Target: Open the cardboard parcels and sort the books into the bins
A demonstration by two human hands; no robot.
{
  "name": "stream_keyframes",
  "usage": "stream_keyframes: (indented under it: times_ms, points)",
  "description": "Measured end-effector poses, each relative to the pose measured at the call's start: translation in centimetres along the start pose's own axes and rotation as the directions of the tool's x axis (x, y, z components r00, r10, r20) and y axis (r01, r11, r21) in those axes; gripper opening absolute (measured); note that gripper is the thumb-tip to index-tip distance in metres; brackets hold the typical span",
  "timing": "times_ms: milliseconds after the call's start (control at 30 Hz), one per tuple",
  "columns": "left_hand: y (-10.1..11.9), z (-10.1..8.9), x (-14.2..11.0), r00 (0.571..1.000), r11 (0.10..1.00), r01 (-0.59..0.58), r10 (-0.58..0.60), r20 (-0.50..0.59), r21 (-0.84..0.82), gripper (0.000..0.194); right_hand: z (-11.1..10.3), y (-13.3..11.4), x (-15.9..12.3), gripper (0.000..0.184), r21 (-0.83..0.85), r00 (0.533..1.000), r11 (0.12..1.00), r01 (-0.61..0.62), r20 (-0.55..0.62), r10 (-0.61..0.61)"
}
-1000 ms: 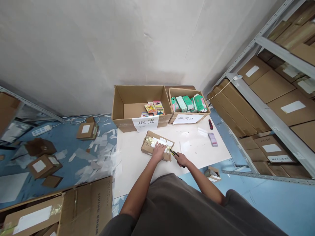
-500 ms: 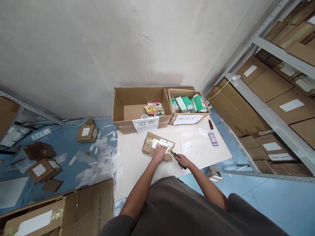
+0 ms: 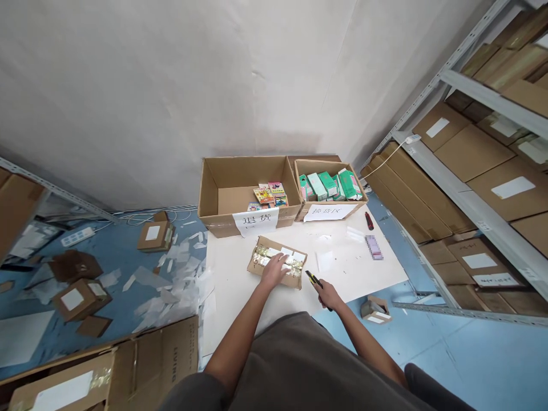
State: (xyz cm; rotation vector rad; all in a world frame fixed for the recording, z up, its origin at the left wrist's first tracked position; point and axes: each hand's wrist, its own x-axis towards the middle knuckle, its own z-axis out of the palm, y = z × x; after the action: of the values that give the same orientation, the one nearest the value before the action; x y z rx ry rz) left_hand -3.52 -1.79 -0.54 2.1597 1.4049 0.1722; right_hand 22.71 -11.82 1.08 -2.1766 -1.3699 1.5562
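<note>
A small brown cardboard box [image 3: 258, 264] lies at a slant on the white table, with shiny tape and white labels on its top. My left hand [image 3: 275, 272] rests on the box from above, its fingers stretched over the taped top. My right hand [image 3: 329, 295] is closed round a black and yellow utility knife [image 3: 314, 278]. The knife points up and left, just right of the box and apart from it. Fine detail of the blade is too small to make out.
Behind the box stand a large open carton [image 3: 233, 224] with colourful booklets and a smaller carton [image 3: 302, 211] of green boxes. A red-and-black tool [image 3: 369, 221] lies at the table's right. Shelving [image 3: 462, 191] flanks the right; paper scraps [image 3: 166, 297] litter the left floor.
My right hand has drawn the knife away from the box, to the right and down. My left hand stays on the box, which has turned slightly. The whole view has shifted a little.
</note>
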Motion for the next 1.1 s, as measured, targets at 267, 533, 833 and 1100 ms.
stream_keyframes:
  times_ms: [267, 533, 833, 1100]
  points:
    - [-0.4, -0.5, 5.7, 0.989, 0.979, 0.004, -0.034, 0.144, 0.202, 0.138, -1.4, -1.0, -0.1, 0.029, -0.029, 0.995, 0.995, 0.091, -0.047, -0.092]
    - [-1.6, 1.4, 5.6, 0.997, 0.961, -0.018, -0.005, 0.082, 0.277, 0.098, -1.1, -2.5, 0.0, 0.029, -0.348, 0.972, 0.930, 0.121, -0.147, -0.182]
    - [-2.1, 1.5, 7.1, 0.995, 0.952, -0.065, 0.040, 0.089, 0.298, 0.086, -4.0, -3.7, 0.5, 0.031, -0.625, 0.965, 0.759, 0.182, -0.034, -0.259]
    - [-2.6, 0.8, 8.0, 0.986, 0.964, -0.074, 0.033, 0.162, 0.255, 0.079, -3.8, -6.7, 1.5, 0.037, -0.791, 0.953, 0.577, 0.204, 0.024, -0.303]
